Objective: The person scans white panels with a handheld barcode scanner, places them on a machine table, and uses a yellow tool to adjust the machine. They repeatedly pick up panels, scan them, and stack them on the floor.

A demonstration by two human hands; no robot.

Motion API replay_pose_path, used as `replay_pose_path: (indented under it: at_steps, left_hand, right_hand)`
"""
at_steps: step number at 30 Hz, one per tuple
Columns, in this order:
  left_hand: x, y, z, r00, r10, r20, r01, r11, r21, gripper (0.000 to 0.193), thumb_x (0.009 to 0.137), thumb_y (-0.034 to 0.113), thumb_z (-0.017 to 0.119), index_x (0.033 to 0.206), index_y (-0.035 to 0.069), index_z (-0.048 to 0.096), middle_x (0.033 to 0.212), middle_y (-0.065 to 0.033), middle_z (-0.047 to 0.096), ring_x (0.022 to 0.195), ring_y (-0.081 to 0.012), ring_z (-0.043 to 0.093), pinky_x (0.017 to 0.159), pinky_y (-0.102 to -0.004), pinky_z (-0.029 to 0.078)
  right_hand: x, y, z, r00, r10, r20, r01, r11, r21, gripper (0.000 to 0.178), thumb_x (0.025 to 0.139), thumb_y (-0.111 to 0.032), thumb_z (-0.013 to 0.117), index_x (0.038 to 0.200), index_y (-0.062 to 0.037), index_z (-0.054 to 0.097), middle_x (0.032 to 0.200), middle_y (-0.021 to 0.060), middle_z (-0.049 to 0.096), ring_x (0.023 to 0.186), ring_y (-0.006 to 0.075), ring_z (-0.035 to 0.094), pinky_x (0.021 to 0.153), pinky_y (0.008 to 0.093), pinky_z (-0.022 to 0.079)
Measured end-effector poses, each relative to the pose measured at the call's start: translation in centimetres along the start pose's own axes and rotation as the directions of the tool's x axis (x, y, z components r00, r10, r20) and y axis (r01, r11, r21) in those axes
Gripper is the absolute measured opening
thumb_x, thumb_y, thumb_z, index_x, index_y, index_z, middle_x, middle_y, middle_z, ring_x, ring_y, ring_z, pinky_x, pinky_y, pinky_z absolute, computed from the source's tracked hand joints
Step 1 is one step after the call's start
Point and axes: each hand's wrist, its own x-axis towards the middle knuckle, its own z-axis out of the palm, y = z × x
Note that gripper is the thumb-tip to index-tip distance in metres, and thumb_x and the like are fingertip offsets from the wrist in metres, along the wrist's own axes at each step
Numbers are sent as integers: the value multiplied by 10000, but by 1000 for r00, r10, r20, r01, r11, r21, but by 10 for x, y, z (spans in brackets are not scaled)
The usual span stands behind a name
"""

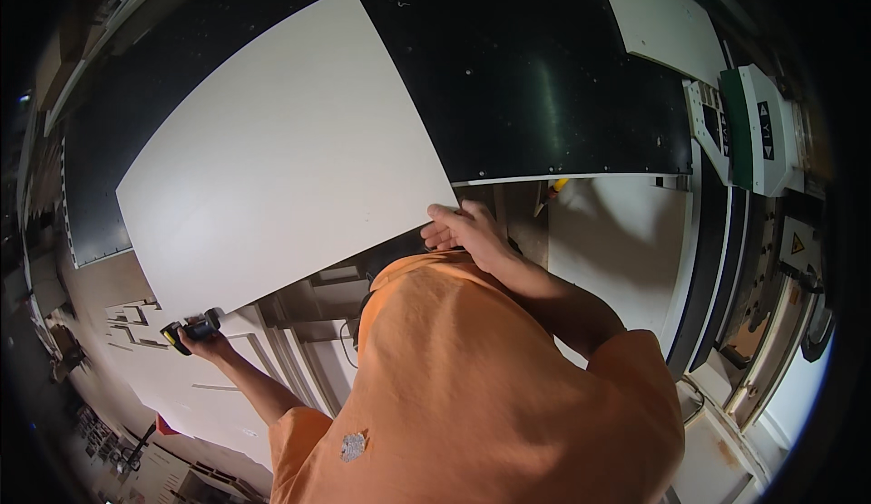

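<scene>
White panel: the large white panel (281, 150) lies flat on the dark bench (517, 78), its near part reaching past the bench edge toward me.
Long axis: it runs from near-left to far-right, roughly along the near edge; the opposite long edge bows outward. The lens bends this somewhat.
Near-right corner: my right hand (476, 230) is here, the closer of my two to the panel. From these fingers (438, 234) the sheet stretches left and away from me.
Right fingers: half curled, one digit lapping over the edge, others showing just outside it; I cannot tell whether they pinch the panel or only rest against it.
Near-left corner: my left hand (209, 347) is out here, at the other end of the near edge, wrapped around a black-and-yellow tool (181, 335). The tool hides the corner; whether they touch, I cannot tell.
Far right of the bench: a second white panel (667, 23), well apart from mine.
Beyond my right arm: a green-and-white machine housing (767, 132) at the bench's right end.
</scene>
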Motion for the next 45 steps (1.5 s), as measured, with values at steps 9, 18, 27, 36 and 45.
replay_pose_path:
  at_steps: [9,18,27,36,45]
  left_hand:
    - [-100,-34,162,813,-480,331,400,872,283,428,919,470,622,996,51,667,817,-24,660,669,-121,613,499,-267,471]
    - [-83,-42,182,908,-375,188,332,916,225,323,934,365,644,1095,85,636,942,-29,644,880,-171,608,800,-319,496]
    - [-68,-12,159,912,-365,188,286,893,349,395,927,410,671,1175,104,638,905,-26,666,811,-136,624,701,-284,527]
    - [-78,-33,174,940,-293,176,250,940,232,290,915,364,679,1044,107,639,843,-29,649,736,-134,606,653,-267,497]
    - [-64,-43,179,960,-237,150,212,963,164,303,909,379,689,1052,117,635,828,-22,646,733,-143,607,649,-273,495]
  right_hand:
    - [44,26,94,885,-115,451,348,807,-476,439,1016,-375,555,920,32,688,865,164,743,769,244,723,709,363,552]
    - [109,172,-172,930,-322,-175,-41,383,-923,335,884,-314,693,958,13,686,757,136,691,738,232,694,662,387,537]
    - [117,194,-328,627,-143,-765,-16,980,-196,496,776,-202,795,1189,0,611,1213,116,617,1057,243,605,928,353,487]
    - [80,137,-314,578,-69,-813,368,911,185,323,899,-213,648,1152,-22,585,923,172,690,788,281,700,721,391,607]
    - [-114,93,-286,540,-408,-736,786,557,268,394,1065,-385,421,1279,-68,517,1087,63,678,511,52,421,418,186,325]
